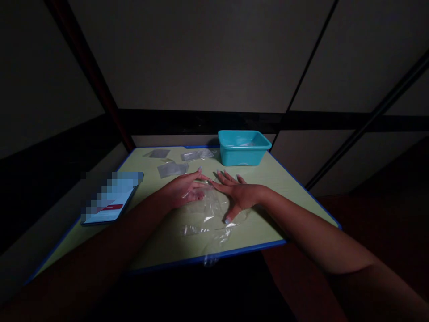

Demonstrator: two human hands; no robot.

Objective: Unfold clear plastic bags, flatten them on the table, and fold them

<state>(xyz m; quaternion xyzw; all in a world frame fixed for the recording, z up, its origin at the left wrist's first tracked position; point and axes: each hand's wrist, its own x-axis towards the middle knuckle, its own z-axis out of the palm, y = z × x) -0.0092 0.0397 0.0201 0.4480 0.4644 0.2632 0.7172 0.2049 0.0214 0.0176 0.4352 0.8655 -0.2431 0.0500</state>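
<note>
A crumpled clear plastic bag (209, 210) lies spread on the table in front of me, one end hanging over the near edge. My left hand (184, 190) rests on its side at the bag's left part. Its lower fingers are curled at the film, while the thumb points away from me. Flat over the bag's right part is my right hand (239, 194), fingers and thumb spread apart, the thumb touching the film. The fingertips of both hands nearly meet at the bag's far edge.
Several small flat plastic packets (172, 169) lie at the far left of the table (271, 223), which has a blue rim. A turquoise basket (244, 154) stands at the back right. On the left is a tablet-like device (112, 197) with a lit, partly blurred screen. Panelled walls rise behind.
</note>
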